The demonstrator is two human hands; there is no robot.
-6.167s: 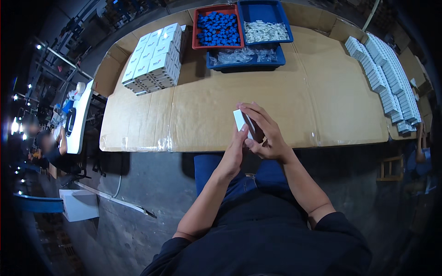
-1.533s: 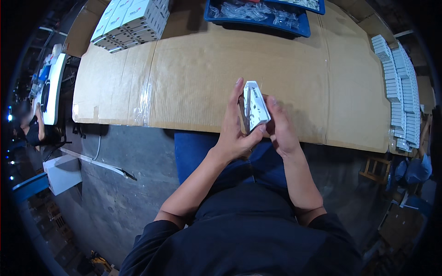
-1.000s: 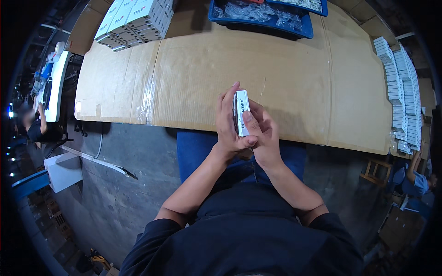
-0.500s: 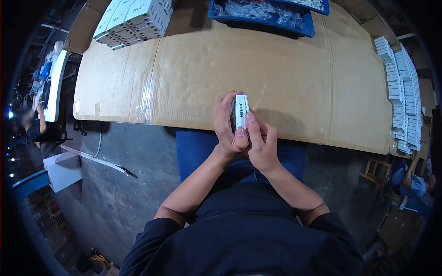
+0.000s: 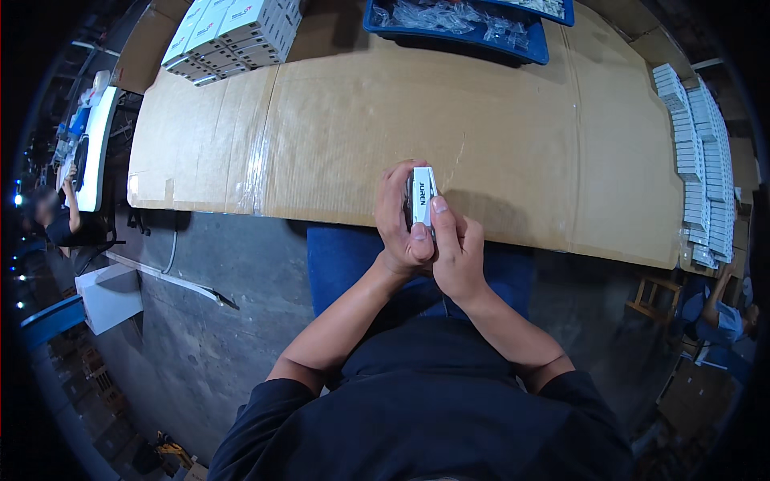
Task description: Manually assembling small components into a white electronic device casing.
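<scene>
A small white box [image 5: 423, 191] with dark print on its narrow side is held between my two hands, over the near edge of the table. My left hand [image 5: 395, 220] wraps round its left side, fingers curled over the far end and thumb on the near end. From the right, my right hand [image 5: 459, 250] grips the box, its thumb pressed along the right edge. The fingers beneath and the box's underside are hidden.
Cardboard [image 5: 361, 152] covers the table. White boxes [image 5: 233, 40] are stacked at the far left; blue trays [image 5: 473, 50] with clear plastic bags stand at the back. More white boxes [image 5: 698, 160] line the right edge. Two people sit at the far left and far right.
The box has turned slightly in my hands, showing its printed side more fully. My right thumb has shifted a little to the right. Otherwise both hands keep their place.
</scene>
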